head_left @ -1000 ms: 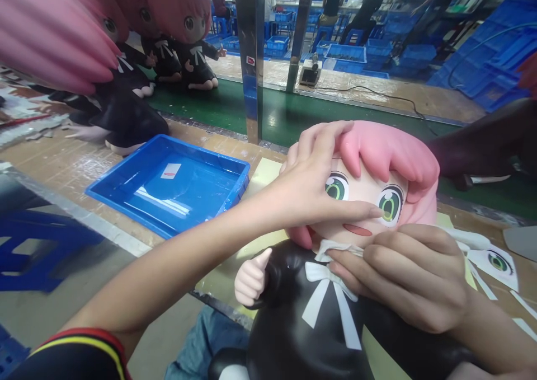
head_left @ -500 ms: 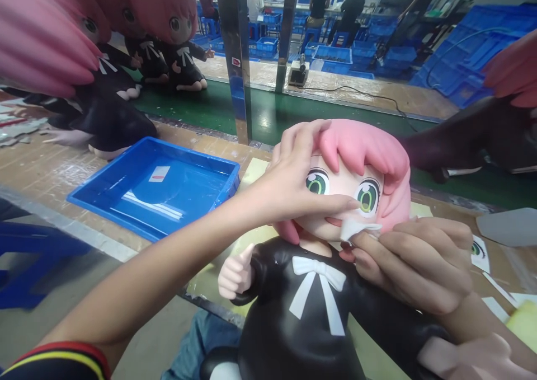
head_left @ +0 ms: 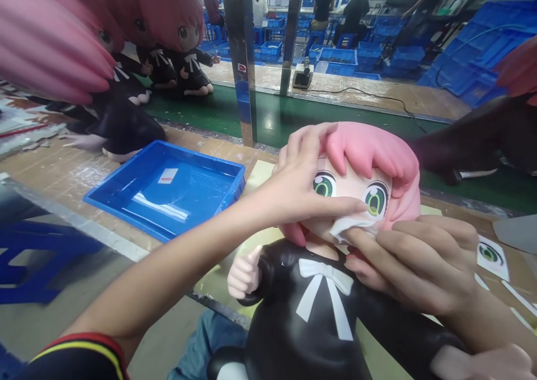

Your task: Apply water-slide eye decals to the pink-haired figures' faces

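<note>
A large doll (head_left: 319, 313) with pink hair, green eyes and a black dress with a white bow leans toward me at the bench edge. My left hand (head_left: 304, 181) wraps around the side of its head, thumb lying across the cheek under the eyes. My right hand (head_left: 411, 262) is closed on a small white cloth (head_left: 350, 226) and presses it against the doll's mouth and chin.
A shallow blue tray (head_left: 168, 187) lies on the bench to the left. More pink-haired dolls (head_left: 184, 44) sit at the back left by a green conveyor belt (head_left: 293, 117). Eye decal sheets (head_left: 490, 254) lie at the right. People sit among blue crates (head_left: 339, 55) behind.
My right hand moved the white cloth up from the doll's collar to its mouth. The doll's head has been turned a little more upright; my left hand kept its hold.
</note>
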Demonstrator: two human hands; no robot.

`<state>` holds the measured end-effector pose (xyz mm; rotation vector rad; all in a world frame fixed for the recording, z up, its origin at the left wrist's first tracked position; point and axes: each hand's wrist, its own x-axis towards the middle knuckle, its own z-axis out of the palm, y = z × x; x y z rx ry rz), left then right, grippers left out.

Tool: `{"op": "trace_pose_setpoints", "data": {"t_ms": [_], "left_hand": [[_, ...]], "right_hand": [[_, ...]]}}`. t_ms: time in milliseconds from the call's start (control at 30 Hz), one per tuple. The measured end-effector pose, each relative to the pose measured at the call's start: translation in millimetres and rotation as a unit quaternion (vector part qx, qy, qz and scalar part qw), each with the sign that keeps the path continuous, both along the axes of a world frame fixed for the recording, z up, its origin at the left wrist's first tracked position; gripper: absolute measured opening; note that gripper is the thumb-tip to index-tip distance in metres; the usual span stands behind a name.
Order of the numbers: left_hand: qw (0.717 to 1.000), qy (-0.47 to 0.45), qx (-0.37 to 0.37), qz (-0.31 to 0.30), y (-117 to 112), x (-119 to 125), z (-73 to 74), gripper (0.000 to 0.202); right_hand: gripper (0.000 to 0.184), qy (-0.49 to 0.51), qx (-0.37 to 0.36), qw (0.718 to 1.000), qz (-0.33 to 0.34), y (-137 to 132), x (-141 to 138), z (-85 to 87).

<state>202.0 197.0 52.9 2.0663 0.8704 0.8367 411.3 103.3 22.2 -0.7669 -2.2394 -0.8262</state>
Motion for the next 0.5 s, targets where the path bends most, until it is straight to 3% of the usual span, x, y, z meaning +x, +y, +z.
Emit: {"op": "trace_pose_setpoints", "data": {"t_ms": [133,300,500], "left_hand": [[1.0,-0.009,0.015,0.002,-1,1,-2.4,0.093],[1.0,0.001,0.021,-0.003,1,1,-4.0,0.095],[1.0,0.002,0.015,-0.021,5,1,-2.3,0.093]], "right_hand": [[0.014,-0.014,0.002,1.0,0.012,8,-11,5.5],[0.006,0.019,-0.032,0.998,0.056,10,-11,-2.9],[0.024,0.024,-0.064,0.992,0.102,3,-6,-9.4]]}}
